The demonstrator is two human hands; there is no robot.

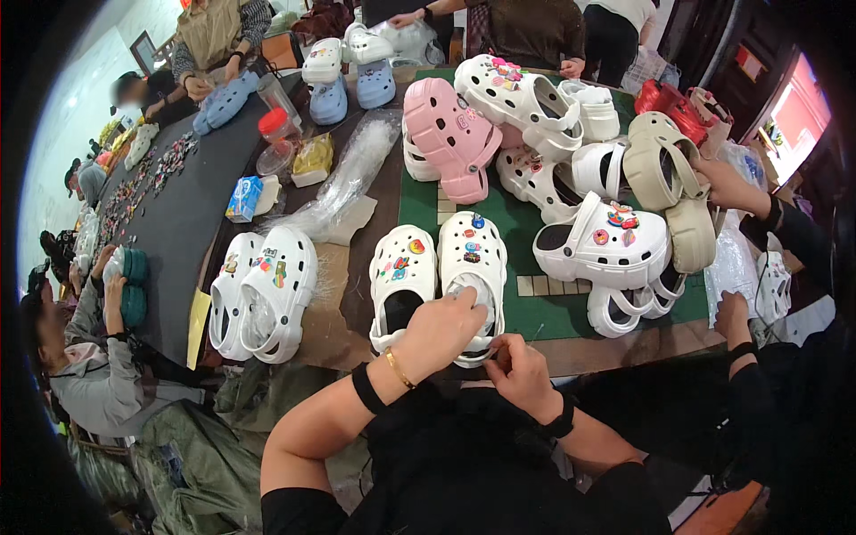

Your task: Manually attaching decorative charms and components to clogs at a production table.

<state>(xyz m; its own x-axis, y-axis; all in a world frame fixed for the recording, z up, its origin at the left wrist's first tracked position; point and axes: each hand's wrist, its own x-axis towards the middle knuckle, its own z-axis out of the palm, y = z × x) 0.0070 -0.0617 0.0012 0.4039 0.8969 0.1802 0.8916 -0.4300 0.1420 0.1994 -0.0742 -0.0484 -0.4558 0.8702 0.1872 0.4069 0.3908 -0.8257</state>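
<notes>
A pair of white clogs stands at the table's near edge, toes pointing away: a left clog (403, 267) and a right clog (473, 236), both with colourful charms on top. My left hand (437, 334) reaches into the opening of the right clog, its fingers bunched on crumpled clear plastic (477, 294) inside. Those fingertips are partly hidden in the shoe. My right hand (524, 374) is closed in a pinch at that clog's heel, thumb and forefinger on the edge of the heel strap.
Another white clog pair (278, 285) sits to the left beside clear plastic bags (352, 165). Stacked white, pink (450, 125) and beige clogs (664, 156) crowd the green mat (526, 312). A co-worker's hands (736, 187) handle beige clogs at right. Others work around the dark table (201, 192).
</notes>
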